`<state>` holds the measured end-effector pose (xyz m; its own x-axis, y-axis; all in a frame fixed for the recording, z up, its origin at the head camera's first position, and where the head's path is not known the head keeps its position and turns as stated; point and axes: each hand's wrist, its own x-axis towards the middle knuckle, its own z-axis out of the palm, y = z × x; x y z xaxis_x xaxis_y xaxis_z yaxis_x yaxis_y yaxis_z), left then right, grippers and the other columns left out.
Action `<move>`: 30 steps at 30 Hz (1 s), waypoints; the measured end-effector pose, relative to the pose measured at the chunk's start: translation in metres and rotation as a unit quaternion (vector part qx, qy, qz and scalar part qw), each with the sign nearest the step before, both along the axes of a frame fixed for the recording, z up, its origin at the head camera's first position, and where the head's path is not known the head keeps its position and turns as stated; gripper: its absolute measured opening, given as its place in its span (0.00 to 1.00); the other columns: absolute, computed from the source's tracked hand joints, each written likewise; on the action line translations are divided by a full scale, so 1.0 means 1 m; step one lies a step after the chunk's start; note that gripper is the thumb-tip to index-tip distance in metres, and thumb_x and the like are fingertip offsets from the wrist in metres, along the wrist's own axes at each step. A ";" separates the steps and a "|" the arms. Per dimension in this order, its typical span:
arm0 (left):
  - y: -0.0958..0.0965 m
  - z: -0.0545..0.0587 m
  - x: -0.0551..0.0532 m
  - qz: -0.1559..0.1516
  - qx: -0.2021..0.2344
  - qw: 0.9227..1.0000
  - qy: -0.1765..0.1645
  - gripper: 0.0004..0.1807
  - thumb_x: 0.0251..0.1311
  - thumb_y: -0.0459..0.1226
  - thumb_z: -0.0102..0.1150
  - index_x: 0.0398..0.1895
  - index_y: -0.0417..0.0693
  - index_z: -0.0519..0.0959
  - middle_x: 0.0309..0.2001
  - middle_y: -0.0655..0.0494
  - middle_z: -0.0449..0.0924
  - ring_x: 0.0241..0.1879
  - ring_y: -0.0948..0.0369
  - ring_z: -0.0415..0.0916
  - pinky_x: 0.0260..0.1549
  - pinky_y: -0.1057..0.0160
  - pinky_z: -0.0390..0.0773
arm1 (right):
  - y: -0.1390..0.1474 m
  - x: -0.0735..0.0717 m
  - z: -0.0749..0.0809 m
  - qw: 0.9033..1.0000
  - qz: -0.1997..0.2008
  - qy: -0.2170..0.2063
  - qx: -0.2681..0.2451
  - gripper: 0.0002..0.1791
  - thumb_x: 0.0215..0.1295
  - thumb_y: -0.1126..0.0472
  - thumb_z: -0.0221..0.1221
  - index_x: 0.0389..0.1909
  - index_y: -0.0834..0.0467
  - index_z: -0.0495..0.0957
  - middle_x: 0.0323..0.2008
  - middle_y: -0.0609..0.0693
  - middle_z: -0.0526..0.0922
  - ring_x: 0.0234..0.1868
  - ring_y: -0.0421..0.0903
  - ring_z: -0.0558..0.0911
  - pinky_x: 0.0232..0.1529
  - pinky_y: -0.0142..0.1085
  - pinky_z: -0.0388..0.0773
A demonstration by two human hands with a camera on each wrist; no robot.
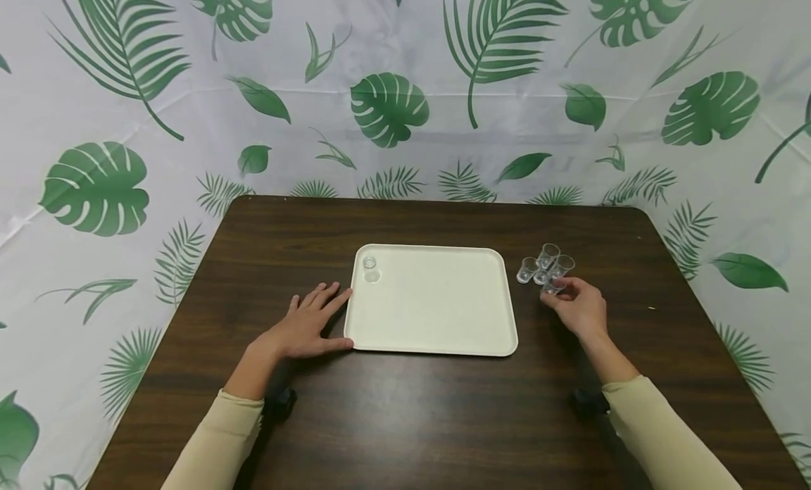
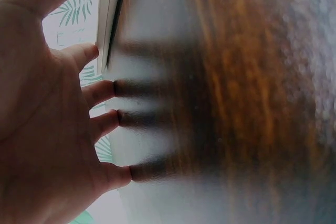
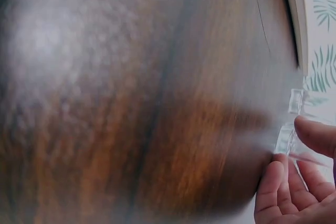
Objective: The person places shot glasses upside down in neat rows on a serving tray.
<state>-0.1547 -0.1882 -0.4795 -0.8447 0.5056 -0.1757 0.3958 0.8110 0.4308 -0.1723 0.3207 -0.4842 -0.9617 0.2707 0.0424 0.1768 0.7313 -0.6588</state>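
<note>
A cream rectangular tray (image 1: 431, 300) lies on the table, with a small clear glass (image 1: 371, 269) near its far left corner. My left hand (image 1: 307, 328) has its fingers spread at the tray's left edge. Its thumb and index fingertip touch the rim, while other fingertips rest on the table in the left wrist view. Right of the tray, my right hand (image 1: 579, 307) pinches a clear shot glass (image 3: 285, 139) between thumb and fingers. Several similar glasses (image 1: 526, 270) stand bunched just beyond it. The hand partly hides the held glass.
The dark wood table (image 1: 405, 419) ends at a white curtain (image 1: 304, 152) with green leaf prints, hanging behind and along the sides. A tiny pale speck (image 1: 652, 308) lies right of my right hand.
</note>
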 end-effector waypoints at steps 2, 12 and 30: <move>0.000 -0.001 0.000 0.001 0.000 1.000 0.000 0.54 0.55 0.68 0.57 0.79 0.56 0.49 0.78 0.45 0.44 0.76 0.42 0.37 0.62 0.27 0.39 | 0.000 0.000 0.000 1.000 0.004 0.002 0.002 0.23 0.59 0.55 0.69 0.51 0.64 0.80 0.44 0.63 0.85 0.42 0.56 0.84 0.40 0.41 0.73; 0.000 0.001 0.001 0.001 0.002 1.000 -0.002 0.54 0.55 0.67 0.57 0.79 0.56 0.48 0.78 0.44 0.43 0.76 0.42 0.37 0.62 0.27 0.38 | 0.001 0.002 0.004 1.000 0.019 0.007 0.005 0.21 0.59 0.56 0.69 0.50 0.65 0.80 0.43 0.64 0.85 0.41 0.57 0.84 0.39 0.41 0.73; 0.000 0.003 0.000 -0.003 0.005 1.000 0.004 0.53 0.56 0.66 0.58 0.79 0.53 0.50 0.77 0.42 0.45 0.75 0.40 0.38 0.61 0.26 0.39 | -0.004 0.011 0.019 0.993 0.025 0.059 -0.099 0.23 0.58 0.62 0.70 0.51 0.69 0.78 0.45 0.68 0.82 0.27 0.22 0.77 0.24 0.27 0.79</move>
